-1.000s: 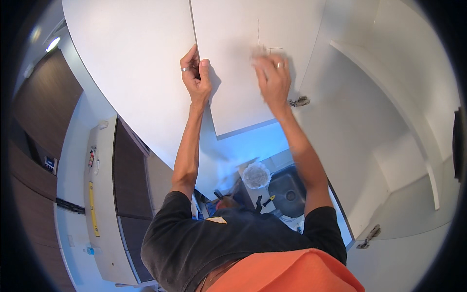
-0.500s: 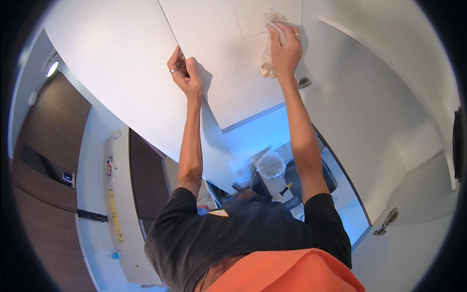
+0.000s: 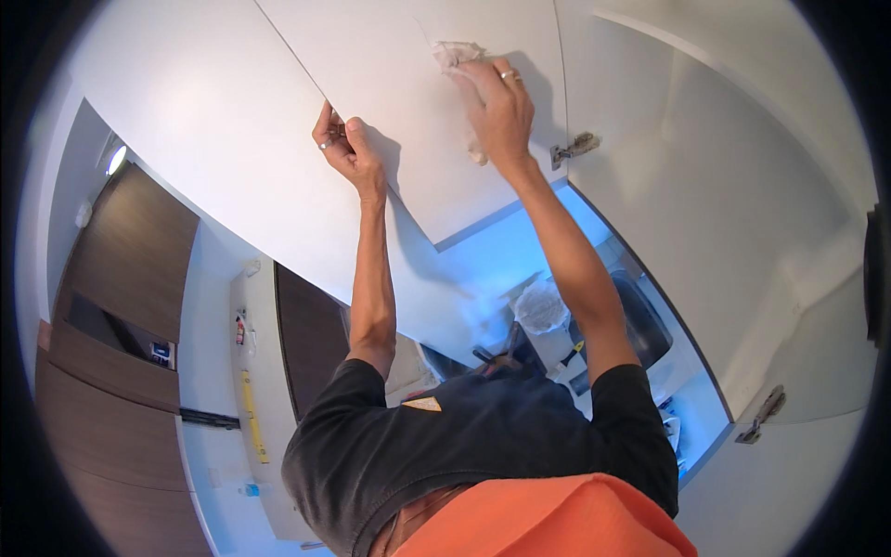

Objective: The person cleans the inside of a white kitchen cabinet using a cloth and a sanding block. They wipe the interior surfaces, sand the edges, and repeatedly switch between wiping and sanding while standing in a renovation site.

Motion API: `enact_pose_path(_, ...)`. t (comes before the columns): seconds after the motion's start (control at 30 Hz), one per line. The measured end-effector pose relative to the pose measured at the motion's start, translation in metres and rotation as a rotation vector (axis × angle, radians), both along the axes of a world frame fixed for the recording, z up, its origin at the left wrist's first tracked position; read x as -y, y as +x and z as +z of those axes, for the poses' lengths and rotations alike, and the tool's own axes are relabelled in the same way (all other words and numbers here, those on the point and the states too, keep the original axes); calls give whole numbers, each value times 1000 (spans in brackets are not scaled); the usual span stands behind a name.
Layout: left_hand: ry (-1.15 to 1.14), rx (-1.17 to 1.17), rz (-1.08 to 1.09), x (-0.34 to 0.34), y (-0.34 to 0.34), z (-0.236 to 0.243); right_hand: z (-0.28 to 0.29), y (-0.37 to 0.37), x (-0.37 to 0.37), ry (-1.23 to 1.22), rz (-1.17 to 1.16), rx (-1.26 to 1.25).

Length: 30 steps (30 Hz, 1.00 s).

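A white cabinet door (image 3: 418,158) stands open in front of me, hinged on its right side. My left hand (image 3: 351,153) grips the door's left edge, thumb on the near face and fingers curled around behind it. My right hand (image 3: 501,111) presses a crumpled off-white cloth (image 3: 458,54) against the upper part of the door face. Part of the cloth hangs out below the palm. A faint short pencil line shows on the door just left of the cloth; anything under the cloth and hand is hidden.
Metal hinges (image 3: 574,148) sit at the door's right side, and another hinge (image 3: 761,415) is lower right. Below are a plastic-lined container (image 3: 541,308), a yellow-handled brush (image 3: 568,357) and a dark sink (image 3: 645,325). A yellow spirit level (image 3: 252,418) lies on a left surface.
My right hand has moved the cloth left across the door. Pencil lines seen there before are now mostly out of sight. My left hand keeps its hold on the edge; the view has shifted slightly.
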State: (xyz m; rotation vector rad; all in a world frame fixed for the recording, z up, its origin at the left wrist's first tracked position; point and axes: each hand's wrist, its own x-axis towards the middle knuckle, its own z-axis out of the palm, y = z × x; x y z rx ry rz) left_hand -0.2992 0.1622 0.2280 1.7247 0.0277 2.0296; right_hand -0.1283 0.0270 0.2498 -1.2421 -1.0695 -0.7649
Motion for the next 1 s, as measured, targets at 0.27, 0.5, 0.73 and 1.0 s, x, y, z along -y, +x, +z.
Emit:
enact_pose_path(0.27, -12, -1, 13, 3, -1, 1, -1, -2, -10, 2, -6, 23)
enact_pose_path(0.5, -10, 27, 2, 3, 0, 1, -6, 9, -9, 241, -70, -134)
enact_pose_path(0.73, -6, -12, 19, 2, -1, 0, -9, 11, 0, 128, -53, -273)
enact_pose_path(1.0, -7, 5, 8, 4, 2, 3, 10, -26, -18, 66, -14, -1)
